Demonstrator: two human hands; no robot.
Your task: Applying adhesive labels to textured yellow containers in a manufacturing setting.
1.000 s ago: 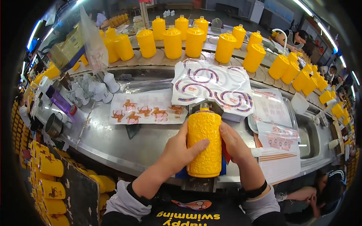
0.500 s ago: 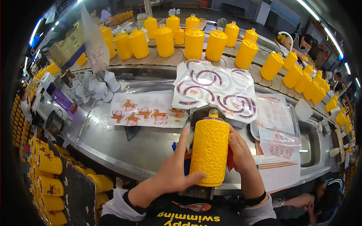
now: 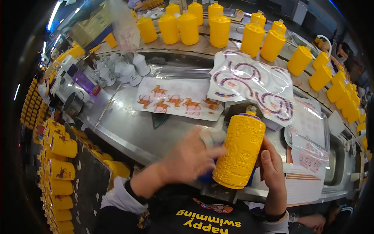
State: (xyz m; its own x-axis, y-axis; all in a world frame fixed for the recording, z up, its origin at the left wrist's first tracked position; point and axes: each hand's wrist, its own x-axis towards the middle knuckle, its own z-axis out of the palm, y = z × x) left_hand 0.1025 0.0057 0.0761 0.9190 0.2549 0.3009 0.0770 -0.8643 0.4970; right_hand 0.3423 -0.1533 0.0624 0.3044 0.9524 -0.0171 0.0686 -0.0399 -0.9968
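A yellow bottle (image 3: 240, 152) with raised scrollwork and a short clear neck stands tilted in front of me, a small framed panel on its facing side. My right hand (image 3: 272, 165) grips its right side, thumb showing and the other fingers hidden behind it. Smeared by motion, my left hand (image 3: 189, 154) has its fingers stretched out toward the bottle's left side; I see nothing held in it. Beyond the bottle lie a sheet of orange horse decals (image 3: 177, 103) and a sheet of purple curved-band decals (image 3: 249, 84).
Yellow bottles (image 3: 220, 31) line a curved conveyor (image 3: 202, 46) at the back. White cups (image 3: 130, 74), a purple bottle (image 3: 82, 80) and a metal pot (image 3: 73, 104) occupy the left. Stacked yellow bottles (image 3: 62, 171) stand lower left. Papers (image 3: 304, 185) and a sink (image 3: 336, 165) are right.
The view has shifted, so the counter appears farther right and higher. The bottle has turned, bringing the framed panel to the front. My left hand has come away from its lower left side.
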